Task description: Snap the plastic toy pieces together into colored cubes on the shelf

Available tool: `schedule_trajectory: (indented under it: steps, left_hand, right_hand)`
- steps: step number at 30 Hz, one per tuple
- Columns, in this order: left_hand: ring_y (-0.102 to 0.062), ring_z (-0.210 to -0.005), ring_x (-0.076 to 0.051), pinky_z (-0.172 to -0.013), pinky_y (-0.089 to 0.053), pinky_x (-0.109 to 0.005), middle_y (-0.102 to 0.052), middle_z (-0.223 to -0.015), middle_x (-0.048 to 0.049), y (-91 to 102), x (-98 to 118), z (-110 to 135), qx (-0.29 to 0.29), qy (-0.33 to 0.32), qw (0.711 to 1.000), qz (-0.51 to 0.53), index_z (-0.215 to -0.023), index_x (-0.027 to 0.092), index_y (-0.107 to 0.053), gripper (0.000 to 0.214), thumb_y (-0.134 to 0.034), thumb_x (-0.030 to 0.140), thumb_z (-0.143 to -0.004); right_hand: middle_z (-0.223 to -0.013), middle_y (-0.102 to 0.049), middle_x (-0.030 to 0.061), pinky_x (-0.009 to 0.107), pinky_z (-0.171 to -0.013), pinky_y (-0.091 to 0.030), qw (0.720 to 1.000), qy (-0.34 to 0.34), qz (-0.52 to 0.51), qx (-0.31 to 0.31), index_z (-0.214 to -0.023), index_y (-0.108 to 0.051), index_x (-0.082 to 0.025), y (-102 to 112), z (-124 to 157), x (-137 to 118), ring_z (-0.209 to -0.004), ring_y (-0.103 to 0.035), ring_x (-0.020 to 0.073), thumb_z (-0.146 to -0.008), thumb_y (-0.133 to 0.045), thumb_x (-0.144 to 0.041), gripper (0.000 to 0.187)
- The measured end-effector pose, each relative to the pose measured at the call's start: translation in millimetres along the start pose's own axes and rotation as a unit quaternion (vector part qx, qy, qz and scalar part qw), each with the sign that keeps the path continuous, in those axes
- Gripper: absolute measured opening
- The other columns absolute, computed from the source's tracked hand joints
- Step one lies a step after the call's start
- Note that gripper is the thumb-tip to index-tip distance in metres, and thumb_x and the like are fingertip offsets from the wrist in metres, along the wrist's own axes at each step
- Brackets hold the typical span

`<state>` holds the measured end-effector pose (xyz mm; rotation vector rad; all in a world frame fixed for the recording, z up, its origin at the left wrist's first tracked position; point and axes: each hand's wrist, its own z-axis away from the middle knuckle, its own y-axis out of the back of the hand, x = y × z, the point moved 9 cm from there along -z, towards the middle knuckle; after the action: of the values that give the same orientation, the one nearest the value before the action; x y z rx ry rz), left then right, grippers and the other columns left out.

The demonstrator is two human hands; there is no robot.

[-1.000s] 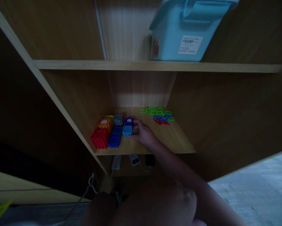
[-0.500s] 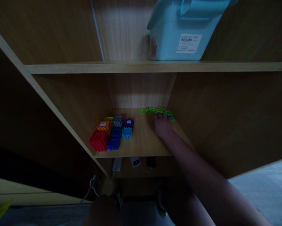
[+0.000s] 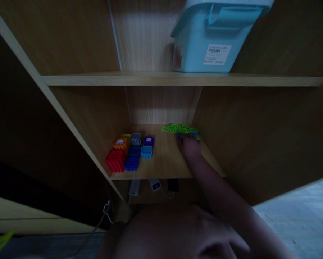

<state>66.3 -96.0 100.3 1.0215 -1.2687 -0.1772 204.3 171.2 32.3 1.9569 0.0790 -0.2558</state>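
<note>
While reaching into shelf, right hand touches green pieces.

The one camera sits on my head and looks forward and down into a dim wooden cabinet, facing its back panel. The lower shelf lies mid-frame at arm's reach, the upper shelf above it. My forearm runs in from below, very close to the lens.
</note>
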Motion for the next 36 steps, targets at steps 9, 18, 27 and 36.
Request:
schedule_trajectory:
  steps: [9,18,27,36]
  left_hand:
    - [-0.068,-0.131,-0.027,-0.111,-0.054,-0.040,-0.074,-0.137,-0.0054,39.5,-111,-25,0.111,0.120,0.986,-0.012,-0.134,0.027,-0.070,0.036,-0.068,0.034,-0.098]
    - [-0.042,-0.160,-0.029,-0.131,-0.038,-0.045,-0.048,-0.169,-0.0127,33.0,-136,-34,0.102,0.130,0.984,-0.062,-0.140,0.023,-0.069,0.046,-0.073,0.037,-0.096]
    - [-0.029,-0.166,-0.029,-0.135,-0.025,-0.053,-0.039,-0.174,-0.0144,32.7,-143,-43,0.087,0.086,0.986,-0.115,-0.148,0.025,-0.064,0.054,-0.077,0.032,-0.096]
    - [-0.032,-0.164,-0.029,-0.135,-0.025,-0.055,-0.045,-0.172,-0.0115,31.0,-150,-46,0.112,0.044,0.984,-0.132,-0.148,0.028,-0.062,0.054,-0.076,0.031,-0.096]
  right_hand:
    - [-0.113,-0.079,0.0163,0.037,-0.097,-0.052,0.994,0.070,-0.080,0.020,-0.112,-0.078,-0.015,2,-11,3,-0.107,-0.071,0.0267,-0.101,-0.054,-0.018,0.027]
    - [-0.109,-0.078,0.0051,0.029,-0.097,-0.053,0.963,0.224,-0.148,-0.031,-0.101,-0.077,-0.022,-9,-1,-33,-0.105,-0.071,0.0186,-0.097,-0.068,-0.020,0.010]
    - [-0.119,-0.074,0.0229,0.052,-0.104,-0.048,0.997,0.037,-0.053,0.032,-0.111,-0.079,-0.015,2,-4,5,-0.121,-0.062,0.0379,-0.101,-0.054,-0.028,0.030]
    - [-0.137,-0.064,0.0319,0.067,-0.102,-0.047,0.993,-0.113,0.026,0.002,-0.129,-0.073,-0.008,7,7,30,-0.129,-0.058,0.0455,-0.105,-0.046,-0.040,0.048]
